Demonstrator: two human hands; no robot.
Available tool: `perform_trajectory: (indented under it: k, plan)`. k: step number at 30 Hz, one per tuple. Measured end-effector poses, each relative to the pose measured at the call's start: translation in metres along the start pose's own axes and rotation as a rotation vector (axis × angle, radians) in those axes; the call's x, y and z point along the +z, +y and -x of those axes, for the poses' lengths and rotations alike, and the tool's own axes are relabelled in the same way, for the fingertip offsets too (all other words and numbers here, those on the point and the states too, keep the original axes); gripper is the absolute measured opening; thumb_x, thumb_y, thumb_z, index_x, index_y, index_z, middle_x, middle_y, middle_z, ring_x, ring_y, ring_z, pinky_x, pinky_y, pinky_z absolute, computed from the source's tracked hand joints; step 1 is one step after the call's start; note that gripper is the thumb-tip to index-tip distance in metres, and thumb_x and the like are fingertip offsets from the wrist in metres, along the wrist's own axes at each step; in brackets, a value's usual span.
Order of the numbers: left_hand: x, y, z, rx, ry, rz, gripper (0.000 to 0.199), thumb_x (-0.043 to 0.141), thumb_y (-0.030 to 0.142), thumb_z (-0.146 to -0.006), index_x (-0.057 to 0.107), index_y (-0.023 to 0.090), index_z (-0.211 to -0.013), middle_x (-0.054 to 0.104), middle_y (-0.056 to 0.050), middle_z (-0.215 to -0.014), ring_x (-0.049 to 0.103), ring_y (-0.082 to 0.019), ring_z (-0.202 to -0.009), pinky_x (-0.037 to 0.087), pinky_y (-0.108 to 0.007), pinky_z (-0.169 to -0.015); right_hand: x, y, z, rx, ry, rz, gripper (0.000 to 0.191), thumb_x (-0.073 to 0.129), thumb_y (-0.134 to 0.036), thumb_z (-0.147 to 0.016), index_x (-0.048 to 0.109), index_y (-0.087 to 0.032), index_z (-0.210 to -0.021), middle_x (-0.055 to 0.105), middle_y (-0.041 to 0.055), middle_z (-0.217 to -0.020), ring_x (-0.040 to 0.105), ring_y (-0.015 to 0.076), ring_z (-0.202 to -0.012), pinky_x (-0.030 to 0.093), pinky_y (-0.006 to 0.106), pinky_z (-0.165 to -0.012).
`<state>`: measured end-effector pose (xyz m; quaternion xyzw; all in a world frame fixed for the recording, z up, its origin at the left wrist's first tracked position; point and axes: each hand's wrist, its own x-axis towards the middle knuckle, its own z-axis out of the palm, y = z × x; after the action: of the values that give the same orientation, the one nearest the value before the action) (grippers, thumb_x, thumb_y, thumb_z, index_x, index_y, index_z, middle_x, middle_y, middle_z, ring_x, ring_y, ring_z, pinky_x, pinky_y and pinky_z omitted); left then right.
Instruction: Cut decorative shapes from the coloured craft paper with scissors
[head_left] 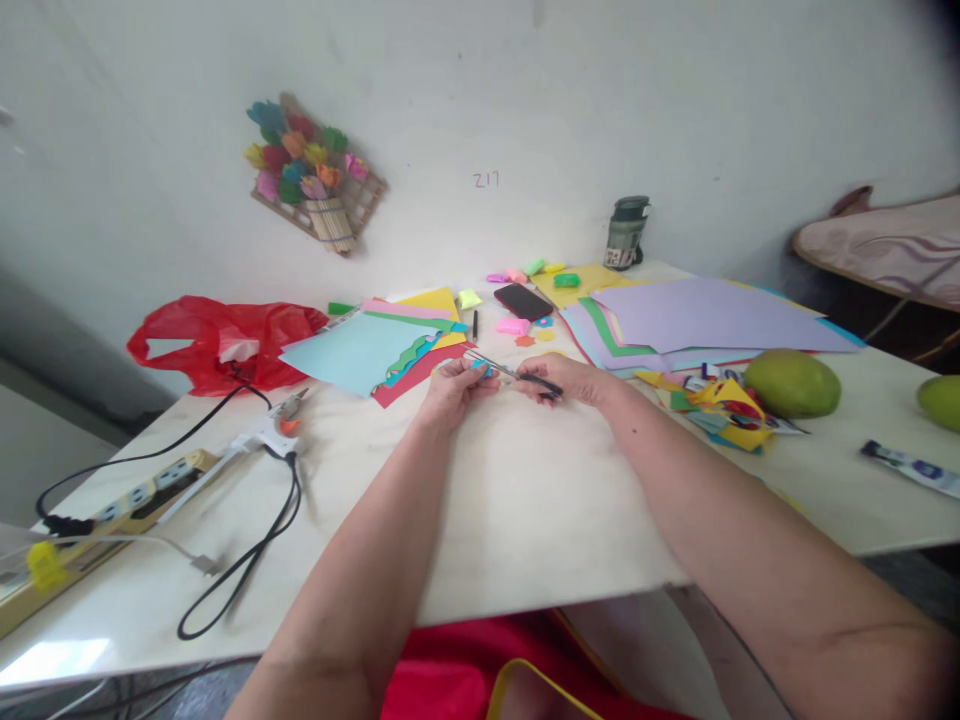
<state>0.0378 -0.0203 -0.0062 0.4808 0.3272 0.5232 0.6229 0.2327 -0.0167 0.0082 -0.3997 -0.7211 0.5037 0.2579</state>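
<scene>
My right hand (564, 378) is closed round the black handles of a pair of scissors (541, 386), whose blades point left toward my other hand. Pinched in the fingers of my left hand (456, 390) is a small piece of blue paper (481, 370), close to the blades. Whether the blades touch the paper I cannot tell. Just beyond my hands lie small cut paper flowers, among them an orange one (525, 341) and a blue one (543, 322). A red sheet (397, 385) lies to the left of my left hand.
Coloured paper stacks lie left (352, 350) and right (697, 315). Behind are a phone (523, 301), clay packets (513, 327) and a bottle (627, 235). A glue gun (274, 430), cords and a power strip (142, 500) occupy the left; paper scraps (727, 410) and a green fruit (793, 384) the right.
</scene>
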Motion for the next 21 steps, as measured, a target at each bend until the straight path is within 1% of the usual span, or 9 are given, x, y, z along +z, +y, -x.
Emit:
perform_trajectory:
  k: [6, 13, 21]
  plan:
    - [-0.0002, 0.0, -0.0001, 0.0, -0.006, 0.013, 0.02, 0.072, 0.022, -0.061, 0.061, 0.01, -0.071, 0.068, -0.008, -0.075, 0.063, -0.013, -0.061, 0.051, -0.025, -0.063, 0.0018, -0.0039, 0.0009, 0.012, 0.002, -0.042, 0.02, 0.062, -0.032, -0.064, 0.052, -0.015, -0.066, 0.046, -0.0056, -0.047, 0.041, 0.0049, -0.039, 0.033, 0.017, -0.036]
    - [-0.0011, -0.0007, -0.0015, 0.006, -0.006, 0.009, 0.02, 0.072, 0.023, -0.06, 0.062, 0.01, -0.072, 0.068, -0.008, -0.074, 0.063, -0.013, -0.06, 0.051, -0.025, -0.062, 0.0019, -0.0027, 0.0004, 0.0, 0.0, -0.026, 0.023, 0.061, -0.036, -0.065, 0.052, -0.015, -0.068, 0.046, -0.0058, -0.048, 0.04, 0.0049, -0.038, 0.034, 0.018, -0.037]
    - [-0.0017, -0.0018, -0.0017, 0.009, -0.003, 0.015, 0.019, 0.072, 0.022, -0.06, 0.062, 0.01, -0.071, 0.068, -0.008, -0.074, 0.063, -0.013, -0.061, 0.051, -0.026, -0.062, 0.0015, -0.0024, 0.001, -0.011, -0.005, -0.018, 0.024, 0.061, -0.038, -0.066, 0.051, -0.015, -0.065, 0.046, -0.0056, -0.046, 0.041, 0.005, -0.038, 0.032, 0.018, -0.036]
